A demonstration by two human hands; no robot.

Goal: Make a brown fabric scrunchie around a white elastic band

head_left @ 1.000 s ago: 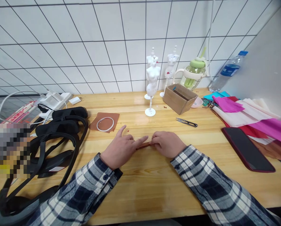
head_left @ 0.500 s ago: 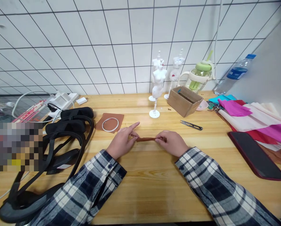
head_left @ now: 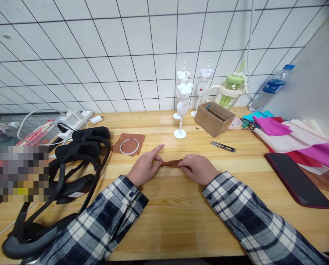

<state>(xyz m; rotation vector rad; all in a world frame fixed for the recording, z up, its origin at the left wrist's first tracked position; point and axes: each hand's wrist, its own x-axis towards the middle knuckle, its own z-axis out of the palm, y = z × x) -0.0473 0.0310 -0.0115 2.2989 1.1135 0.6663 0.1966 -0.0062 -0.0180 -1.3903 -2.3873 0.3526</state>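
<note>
1. Brown paper strip [head_left: 171,163], crumpled and narrow, lies low over the wooden counter [head_left: 181,221] at the centre of the view, held between our two hands.
2. Our left hand [head_left: 145,167] pinches the strip's left end with thumb and lower fingers, while the index finger points out toward 1 o'clock.
3. Our right hand [head_left: 198,169] is closed on the strip's right end, knuckles up, resting on the counter.
4. At 11 o'clock from the strip, a brown square sheet [head_left: 128,143] lies flat with a white ring [head_left: 129,146] on top of it.
5. At 12 o'clock stands a white miniature mannequin [head_left: 183,99]; a second mannequin [head_left: 203,84] stands behind it, nearer the tiled wall.
6. At 1 o'clock sits an open cardboard box [head_left: 214,118], and thread snips [head_left: 222,147] lie on the counter near it.
7. At 3 o'clock, well apart from our hands, a dark phone [head_left: 297,179] lies beside a pile of coloured paper sheets [head_left: 299,138].
8. At 9 o'clock rest black headsets [head_left: 78,154] with their straps.
</note>
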